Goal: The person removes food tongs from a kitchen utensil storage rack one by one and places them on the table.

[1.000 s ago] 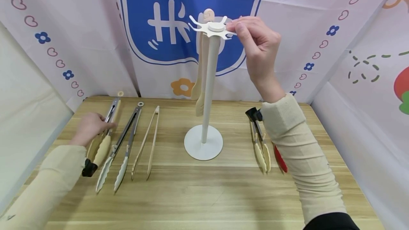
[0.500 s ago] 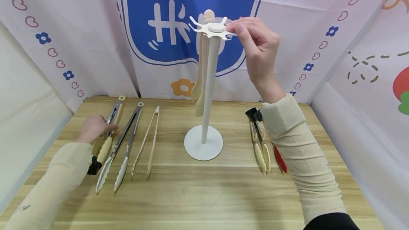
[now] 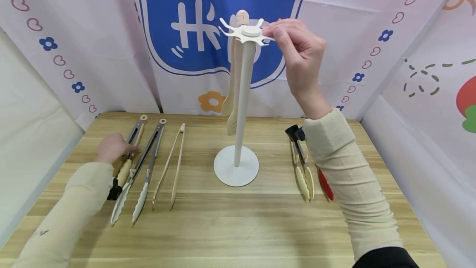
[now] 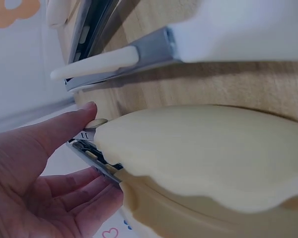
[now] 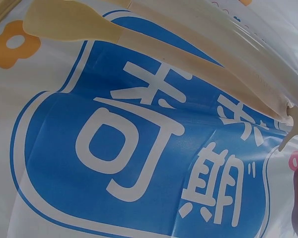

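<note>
My left hand (image 3: 113, 148) grips a pair of tongs with cream scalloped tips (image 3: 125, 171) at the left of the table. The left wrist view has the thumb on one arm of these tongs (image 4: 198, 148) and the fingers under the other. Right beside them lie longer white-tipped tongs (image 3: 140, 202). My right hand (image 3: 305, 55) pinches a hook at the top of a white utensil stand (image 3: 243, 94). Behind the pole hang a cream-headed spatula (image 5: 74, 21) and a second pale utensil (image 3: 233, 121).
Thin gold-coloured tongs (image 3: 177, 164) lie left of the stand's round base (image 3: 227, 173). To the right are small cream-tipped tongs (image 3: 303, 177) and a red-tipped utensil (image 3: 325, 184), partly behind the right sleeve. A printed cloth (image 3: 334, 20) hangs behind the table.
My left hand has shifted slightly to the right with the cream-tipped tongs, bringing them closer to the white-tipped pair. The right hand stays on the stand's hook.
</note>
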Available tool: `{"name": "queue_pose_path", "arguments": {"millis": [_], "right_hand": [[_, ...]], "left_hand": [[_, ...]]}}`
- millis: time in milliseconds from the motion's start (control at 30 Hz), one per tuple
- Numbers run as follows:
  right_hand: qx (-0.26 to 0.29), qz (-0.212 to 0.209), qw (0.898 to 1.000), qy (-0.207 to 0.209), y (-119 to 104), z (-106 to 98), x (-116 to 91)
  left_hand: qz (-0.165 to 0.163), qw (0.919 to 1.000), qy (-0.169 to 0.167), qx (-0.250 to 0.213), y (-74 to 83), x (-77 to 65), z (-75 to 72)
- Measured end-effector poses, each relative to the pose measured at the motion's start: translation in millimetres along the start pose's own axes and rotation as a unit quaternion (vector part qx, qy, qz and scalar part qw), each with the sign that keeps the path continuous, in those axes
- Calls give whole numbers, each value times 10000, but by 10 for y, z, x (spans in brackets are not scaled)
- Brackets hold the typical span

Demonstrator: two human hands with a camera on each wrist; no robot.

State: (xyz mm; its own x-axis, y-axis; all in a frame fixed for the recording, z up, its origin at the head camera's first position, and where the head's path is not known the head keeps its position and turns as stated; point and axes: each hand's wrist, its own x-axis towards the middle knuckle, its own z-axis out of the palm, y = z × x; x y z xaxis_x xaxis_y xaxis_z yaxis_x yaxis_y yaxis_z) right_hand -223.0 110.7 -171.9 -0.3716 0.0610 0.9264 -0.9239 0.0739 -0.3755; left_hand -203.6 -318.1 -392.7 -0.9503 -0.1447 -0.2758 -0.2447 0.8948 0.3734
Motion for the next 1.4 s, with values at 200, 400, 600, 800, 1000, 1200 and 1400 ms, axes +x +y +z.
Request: {"name": "queue_pose_path", "arguments": {"millis": [200, 400, 600, 800, 1000, 1200, 1400], "right_hand": [[-31, 117, 9999, 32, -30, 18, 1], [-56, 108, 9999, 20, -37, 26, 1], [-71, 120, 9999, 29, -28, 25, 0], [-83, 98, 9999, 3, -20, 22, -3], [-78, 99, 9999, -10, -25, 21, -5], [-56, 112, 9999, -8, -23, 19, -5], [-68, 75, 9999, -18, -20, 12, -1]], "left_hand": [[-31, 9999, 6, 132, 5, 20, 28], [-61, 9998, 68, 202, -12, 55, 50], [-45, 9996, 116, 240, -16, 78, 51], [-74, 9995, 129, 292, -16, 79, 60], [-22, 9994, 159, 313, -3, 72, 59], [59, 9991, 198, 357, -15, 90, 73], [76, 9992, 187, 354, -10, 98, 78]]}}
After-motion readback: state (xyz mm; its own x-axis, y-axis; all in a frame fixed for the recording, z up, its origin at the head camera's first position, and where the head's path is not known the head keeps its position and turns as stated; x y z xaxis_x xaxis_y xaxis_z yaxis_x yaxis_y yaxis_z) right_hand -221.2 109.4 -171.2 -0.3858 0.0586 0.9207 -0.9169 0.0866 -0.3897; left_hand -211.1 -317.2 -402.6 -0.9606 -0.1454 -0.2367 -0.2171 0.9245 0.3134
